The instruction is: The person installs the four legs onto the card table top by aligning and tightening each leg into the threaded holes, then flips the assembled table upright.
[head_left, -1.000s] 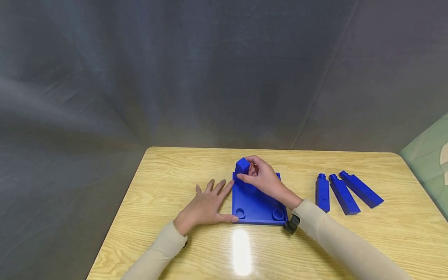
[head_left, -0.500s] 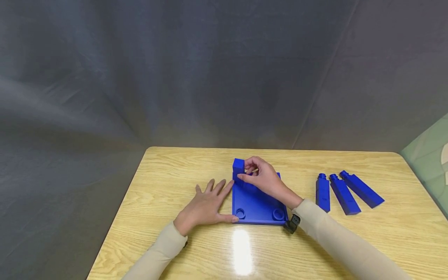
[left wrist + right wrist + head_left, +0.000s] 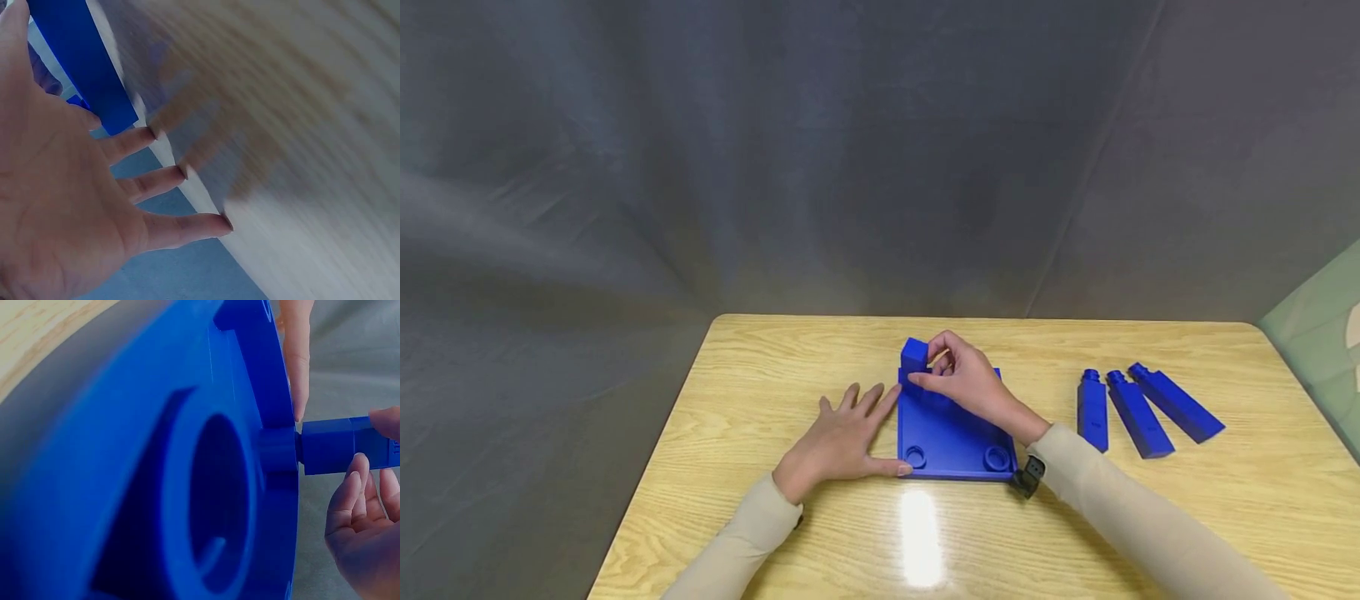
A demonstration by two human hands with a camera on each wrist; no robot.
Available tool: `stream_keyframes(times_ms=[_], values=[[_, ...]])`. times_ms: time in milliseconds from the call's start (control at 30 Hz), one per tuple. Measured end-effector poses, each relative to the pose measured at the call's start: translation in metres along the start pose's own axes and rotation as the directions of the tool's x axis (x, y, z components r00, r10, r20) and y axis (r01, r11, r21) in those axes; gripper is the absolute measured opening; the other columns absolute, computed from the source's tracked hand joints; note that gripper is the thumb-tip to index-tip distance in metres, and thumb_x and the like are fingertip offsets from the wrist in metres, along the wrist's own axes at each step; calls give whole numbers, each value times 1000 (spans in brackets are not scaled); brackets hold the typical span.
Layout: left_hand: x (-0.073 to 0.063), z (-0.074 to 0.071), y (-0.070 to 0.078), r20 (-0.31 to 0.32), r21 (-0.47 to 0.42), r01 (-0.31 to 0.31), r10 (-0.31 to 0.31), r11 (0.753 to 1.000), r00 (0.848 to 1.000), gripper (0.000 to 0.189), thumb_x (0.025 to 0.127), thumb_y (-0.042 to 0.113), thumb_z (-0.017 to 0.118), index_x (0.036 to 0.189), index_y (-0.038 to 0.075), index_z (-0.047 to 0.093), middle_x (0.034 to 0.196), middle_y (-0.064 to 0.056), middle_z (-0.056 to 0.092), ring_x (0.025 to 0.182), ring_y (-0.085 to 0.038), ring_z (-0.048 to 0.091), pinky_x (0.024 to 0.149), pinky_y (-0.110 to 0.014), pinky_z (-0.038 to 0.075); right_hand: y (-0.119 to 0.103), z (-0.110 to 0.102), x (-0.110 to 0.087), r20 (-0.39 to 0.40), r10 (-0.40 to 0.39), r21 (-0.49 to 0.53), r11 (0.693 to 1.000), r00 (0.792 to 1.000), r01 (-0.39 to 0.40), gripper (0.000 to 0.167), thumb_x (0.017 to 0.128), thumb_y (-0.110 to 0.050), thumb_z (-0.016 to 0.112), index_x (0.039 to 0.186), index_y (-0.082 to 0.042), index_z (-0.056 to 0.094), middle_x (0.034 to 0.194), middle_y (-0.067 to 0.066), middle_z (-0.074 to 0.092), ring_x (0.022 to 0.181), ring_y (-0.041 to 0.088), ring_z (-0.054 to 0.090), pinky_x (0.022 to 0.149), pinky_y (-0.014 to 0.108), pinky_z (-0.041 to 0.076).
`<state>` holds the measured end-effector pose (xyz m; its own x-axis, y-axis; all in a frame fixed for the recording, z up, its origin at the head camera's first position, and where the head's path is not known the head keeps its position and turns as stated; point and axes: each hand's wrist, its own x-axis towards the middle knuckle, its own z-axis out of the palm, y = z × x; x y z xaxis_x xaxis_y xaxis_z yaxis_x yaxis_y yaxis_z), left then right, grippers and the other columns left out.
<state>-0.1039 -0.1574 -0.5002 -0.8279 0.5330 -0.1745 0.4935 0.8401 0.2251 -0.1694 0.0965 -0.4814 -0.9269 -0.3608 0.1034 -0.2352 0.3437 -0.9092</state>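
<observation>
My right hand (image 3: 966,379) pinches a square blue leg (image 3: 914,357) between thumb and fingers. The leg stands on end at the far left corner of a blue square plate (image 3: 951,433). In the right wrist view the leg's narrow neck meets a round socket (image 3: 278,450) inside the plate's rim. Spread with straight fingers, my left hand (image 3: 842,442) lies on the table at the plate's left side; its thumb and index tip touch that edge. The left wrist view shows its palm and fingertips close up. Two ring-shaped sockets show at the near corners, one being the near left socket (image 3: 915,457).
Three more blue legs with threaded necks lie on the wooden table (image 3: 775,358) to the right: a left leg (image 3: 1092,412), a middle leg (image 3: 1140,417) and a right leg (image 3: 1178,406). A dark curtain (image 3: 880,167) hangs behind the table's far edge.
The leg's top first shifted left and straightened, then turned slightly back right, its faces now angled differently. My right fingers shifted slightly around it. The left hand and plate stayed in place.
</observation>
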Motion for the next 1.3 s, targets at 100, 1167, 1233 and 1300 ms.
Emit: stream_keyframes(times_ms=[100,1167,1233,1300], values=[[0,0,0,-2,-7,3,-3,1000,1000,120,89,92,55,178,25,10,177,-14,29,156,-56,29,104,-90,31,1,1,1,5,0,-6,1000,1000,0,39,91,-19,93,107,-10,58,84,4,65,74,22,62,61,26,46],[-2,0,2,-6,-21,6,-7,1000,1000,119,90,91,55,178,24,11,177,-15,28,157,-57,26,104,-91,29,-5,1,1,-4,-1,-66,998,1000,0,35,95,-24,89,118,-8,68,87,2,71,77,21,66,63,28,49],[-1,0,1,-9,-17,6,-6,1000,1000,119,90,91,55,178,24,12,177,-16,28,157,-57,27,104,-91,29,-4,2,1,-9,16,-60,998,1000,-16,38,94,-25,91,117,-8,66,86,3,70,77,21,65,63,28,49],[-2,0,2,-12,-16,4,-5,1000,1000,118,90,91,55,178,24,12,177,-16,29,156,-57,27,104,-91,30,-3,2,1,-12,24,-57,998,1000,-24,39,93,-25,91,115,-9,64,85,3,68,76,21,64,62,27,48]])
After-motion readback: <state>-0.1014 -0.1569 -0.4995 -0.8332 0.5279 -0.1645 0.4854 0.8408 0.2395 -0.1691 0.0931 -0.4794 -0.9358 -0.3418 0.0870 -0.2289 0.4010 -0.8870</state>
